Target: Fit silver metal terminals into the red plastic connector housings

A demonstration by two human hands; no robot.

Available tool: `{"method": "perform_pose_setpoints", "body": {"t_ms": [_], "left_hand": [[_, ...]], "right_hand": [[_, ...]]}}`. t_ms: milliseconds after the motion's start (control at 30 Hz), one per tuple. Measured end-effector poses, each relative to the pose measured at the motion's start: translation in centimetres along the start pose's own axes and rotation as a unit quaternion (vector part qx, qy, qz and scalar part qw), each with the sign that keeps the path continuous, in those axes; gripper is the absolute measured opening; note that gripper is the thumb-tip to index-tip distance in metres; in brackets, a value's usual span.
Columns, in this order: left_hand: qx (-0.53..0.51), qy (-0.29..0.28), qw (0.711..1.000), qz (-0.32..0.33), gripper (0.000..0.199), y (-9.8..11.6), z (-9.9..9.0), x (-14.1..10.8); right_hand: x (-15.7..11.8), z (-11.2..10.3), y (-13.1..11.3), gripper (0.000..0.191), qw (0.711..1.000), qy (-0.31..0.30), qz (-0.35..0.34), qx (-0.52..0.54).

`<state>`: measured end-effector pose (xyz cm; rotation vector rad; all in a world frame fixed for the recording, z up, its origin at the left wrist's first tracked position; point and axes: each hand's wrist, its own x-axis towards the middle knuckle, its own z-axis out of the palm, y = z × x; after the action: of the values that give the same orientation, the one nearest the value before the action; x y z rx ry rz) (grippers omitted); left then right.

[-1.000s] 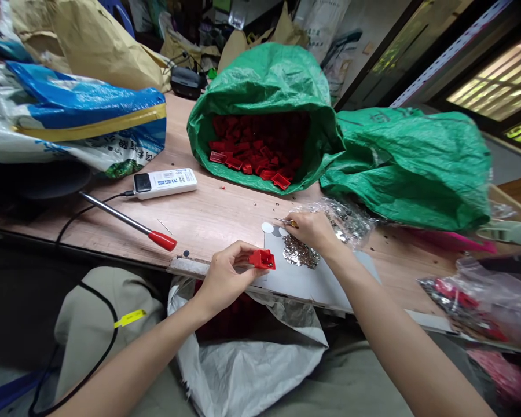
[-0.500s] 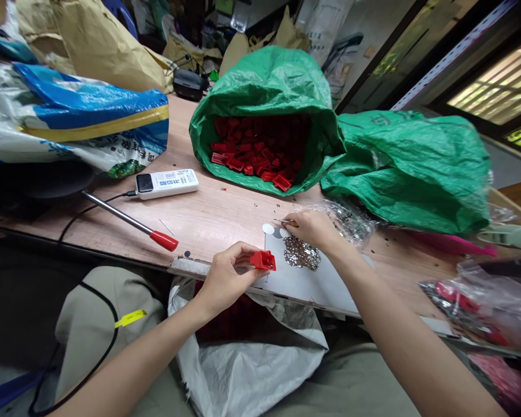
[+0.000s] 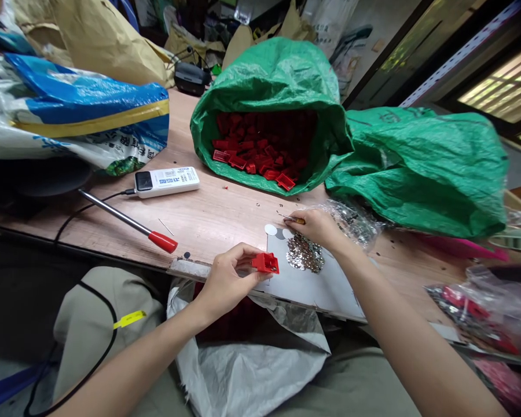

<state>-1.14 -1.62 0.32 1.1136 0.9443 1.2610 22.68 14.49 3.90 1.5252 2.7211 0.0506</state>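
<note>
Sack (image 3: 108, 113) reads 有限公; L hand (image 3: 230, 277) holds red pc (image 3: 264, 262).

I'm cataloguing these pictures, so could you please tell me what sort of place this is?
Probably a small assembly workshop: an open green sack holds many red parts, small metal pieces lie heaped on a grey sheet, and the left hand holds a red piece.

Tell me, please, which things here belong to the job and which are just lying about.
Likely in use:
red plastic part in left hand
slim pointed tool in right hand
pile of small metal pieces
green sack of red parts

Probably just lying about:
red-handled metal rod
white cabled device
blue-and-white sack
</note>
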Motion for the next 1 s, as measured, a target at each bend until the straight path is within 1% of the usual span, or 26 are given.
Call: {"method": "perform_pose_setpoints", "body": {"t_ms": [133,367,500,633,700,833,933,1000], "left_hand": [[0.001,-0.001,1.000,-0.004,0.024,0.0,0.0,0.0],[0.005,0.004,1.000,0.000,0.024,0.0,0.1,0.0],[-0.005,0.004,1.000,0.001,0.025,0.0,0.0,0.0],[-0.006,0.003,1.000,0.005,0.024,0.0,0.0,0.0],[-0.004,0.002,1.000,0.005,0.023,0.0,0.0,0.0],[0.000,0.003,1.000,0.001,0.024,0.0,0.0,0.0],[-0.002,0.000,1.000,0.000,0.025,0.0,0.0,0.0],[-0.006,-0.001,1.000,0.002,0.025,0.0,0.0,0.0]], "right_hand": [[0.1,0.6,0.0,0.020,1.000,0.023,0.005,-0.009],[-0.3,1.6,-0.9,0.019,0.997,0.054,0.015,-0.048],[-0.4,1.9,-1.2,0.019,0.994,0.082,0.052,-0.055],[-0.7,1.4,-0.9,0.028,0.988,0.110,0.098,-0.049],[-0.7,0.9,-0.6,0.029,0.989,0.102,0.097,-0.039],[-0.3,0.1,-0.8,0.024,0.996,0.060,0.068,-0.028],[0.3,0.1,-1.3,0.022,0.997,0.035,0.066,-0.038],[0.5,0.3,-1.5,0.022,0.996,0.032,0.075,-0.048]]}}
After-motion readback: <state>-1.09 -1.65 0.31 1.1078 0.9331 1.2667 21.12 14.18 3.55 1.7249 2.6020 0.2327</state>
